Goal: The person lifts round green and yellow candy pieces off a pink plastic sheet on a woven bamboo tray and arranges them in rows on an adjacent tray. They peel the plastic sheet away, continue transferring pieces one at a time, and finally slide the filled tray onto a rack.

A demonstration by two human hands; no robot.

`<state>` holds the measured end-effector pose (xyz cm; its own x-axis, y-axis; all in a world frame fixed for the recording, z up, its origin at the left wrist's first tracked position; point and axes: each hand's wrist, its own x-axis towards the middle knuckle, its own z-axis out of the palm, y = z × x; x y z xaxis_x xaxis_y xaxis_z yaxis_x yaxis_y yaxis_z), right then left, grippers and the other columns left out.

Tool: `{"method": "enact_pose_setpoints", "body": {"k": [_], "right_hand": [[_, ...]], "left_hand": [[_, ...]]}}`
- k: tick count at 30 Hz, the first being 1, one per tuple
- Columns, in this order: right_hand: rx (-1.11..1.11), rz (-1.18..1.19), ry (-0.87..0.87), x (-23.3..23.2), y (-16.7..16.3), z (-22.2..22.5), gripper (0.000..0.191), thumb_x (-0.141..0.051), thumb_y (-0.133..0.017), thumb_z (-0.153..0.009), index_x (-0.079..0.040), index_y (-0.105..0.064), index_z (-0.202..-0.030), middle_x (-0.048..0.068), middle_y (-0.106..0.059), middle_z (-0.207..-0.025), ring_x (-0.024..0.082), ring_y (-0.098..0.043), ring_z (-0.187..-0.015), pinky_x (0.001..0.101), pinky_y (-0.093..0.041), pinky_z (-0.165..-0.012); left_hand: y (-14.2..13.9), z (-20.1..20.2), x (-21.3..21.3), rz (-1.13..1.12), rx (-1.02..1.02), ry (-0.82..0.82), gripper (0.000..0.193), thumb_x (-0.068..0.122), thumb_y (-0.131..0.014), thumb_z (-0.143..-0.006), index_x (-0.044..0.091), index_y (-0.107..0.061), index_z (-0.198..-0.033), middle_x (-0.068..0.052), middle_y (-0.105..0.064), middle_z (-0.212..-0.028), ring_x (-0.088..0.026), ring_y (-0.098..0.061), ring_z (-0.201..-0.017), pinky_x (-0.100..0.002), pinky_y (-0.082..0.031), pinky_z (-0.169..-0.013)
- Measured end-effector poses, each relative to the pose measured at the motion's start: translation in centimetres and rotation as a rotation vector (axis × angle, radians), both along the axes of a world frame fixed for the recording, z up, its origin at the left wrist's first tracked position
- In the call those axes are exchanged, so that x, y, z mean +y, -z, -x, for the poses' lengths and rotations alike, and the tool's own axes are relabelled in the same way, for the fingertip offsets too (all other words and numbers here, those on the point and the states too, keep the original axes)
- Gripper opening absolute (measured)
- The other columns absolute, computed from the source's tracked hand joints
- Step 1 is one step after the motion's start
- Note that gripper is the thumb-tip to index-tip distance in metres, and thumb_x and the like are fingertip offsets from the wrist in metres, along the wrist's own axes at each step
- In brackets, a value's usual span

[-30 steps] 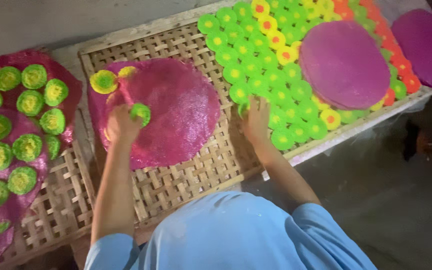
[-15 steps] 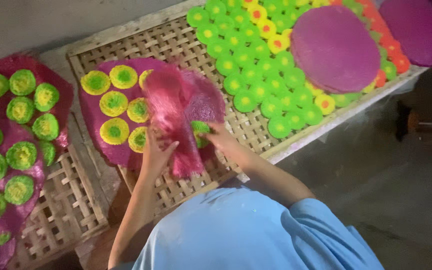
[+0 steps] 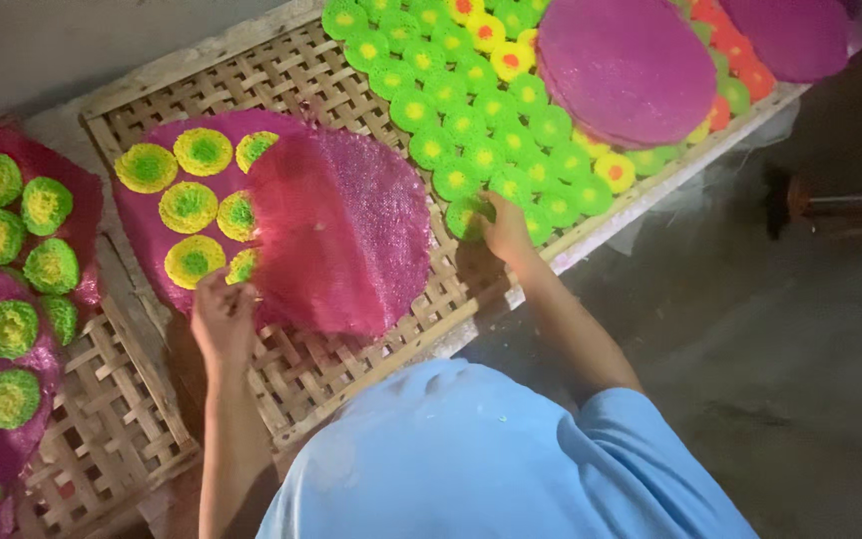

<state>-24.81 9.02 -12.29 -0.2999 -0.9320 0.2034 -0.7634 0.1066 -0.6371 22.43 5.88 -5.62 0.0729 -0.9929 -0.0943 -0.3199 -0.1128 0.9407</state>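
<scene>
Your left hand (image 3: 221, 317) pinches the near edge of the round pink lacy sheet (image 3: 346, 232), which lies partly over the yellow-and-green rosette cakes (image 3: 190, 207) on the woven bamboo tray (image 3: 351, 349), towards its near-left corner. Your right hand (image 3: 504, 226) closes its fingers on a green rosette cake (image 3: 469, 215) at the tray's near edge, in front of a stack of purple round sheets (image 3: 626, 68).

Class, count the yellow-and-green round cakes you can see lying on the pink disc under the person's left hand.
6 on the pink disc: three along its top edge, two in the middle row, one lower left, plus a sliver by the left hand. The folded pink sheet may hide more.
</scene>
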Motion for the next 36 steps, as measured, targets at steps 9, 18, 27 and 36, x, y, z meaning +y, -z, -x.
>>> {"method": "enact_pose_setpoints", "body": {"k": [9, 18, 27, 36], "right_hand": [[0.290, 0.046, 0.053, 0.0, -2.4, -0.9, 0.047, -0.004, -0.070, -0.086, -0.006, -0.062, -0.132, 0.025, -0.061, -0.124, 0.046, -0.062, -0.106, 0.0511, -0.052, -0.089], [-0.955, -0.189, -0.774, 0.7, -8.8, -8.3, 0.094, -0.007, -0.082, -0.082, -0.009, -0.028, -0.160, 0.011, -0.057, -0.145, 0.017, -0.061, -0.122, 0.0353, -0.052, -0.106], [-0.704, 0.257, -0.050, -13.2, -8.3, 23.7, 0.023, -0.002, -0.061, -0.092, -0.005, -0.072, -0.111, -0.001, -0.069, -0.099, 0.012, -0.064, -0.090, 0.0280, -0.053, -0.080], [-0.766, 0.612, 0.155, -11.5, -9.7, 46.0, 0.051, 0.011, -0.053, -0.092, -0.005, -0.059, -0.140, 0.010, -0.069, -0.125, 0.021, -0.068, -0.112, 0.0356, -0.058, -0.097]], "left_hand": [[2.4, -1.5, 1.3, 0.108, 0.279, -0.057, 0.036, -0.002, -0.066, -0.101, 0.003, -0.055, -0.136, -0.005, -0.066, -0.104, -0.009, -0.061, -0.093, -0.021, -0.048, -0.082], [-7.0, 18.3, -0.3, -0.013, 0.821, 0.380, 0.036, -0.004, -0.062, -0.098, 0.003, -0.057, -0.133, -0.002, -0.055, -0.109, -0.011, -0.055, -0.099, -0.026, -0.048, -0.087], [-9.1, 24.7, -1.0, 0.129, 0.279, 0.282, 0.039, 0.000, -0.057, -0.098, 0.006, -0.052, -0.136, -0.003, -0.060, -0.123, -0.012, -0.061, -0.113, -0.028, -0.052, -0.092], [0.2, 19.5, 1.4, -0.008, 0.078, -0.053, 0.036, 0.007, -0.062, -0.099, 0.000, -0.058, -0.133, -0.010, -0.065, -0.124, -0.017, -0.062, -0.117, -0.031, -0.051, -0.098]]}}
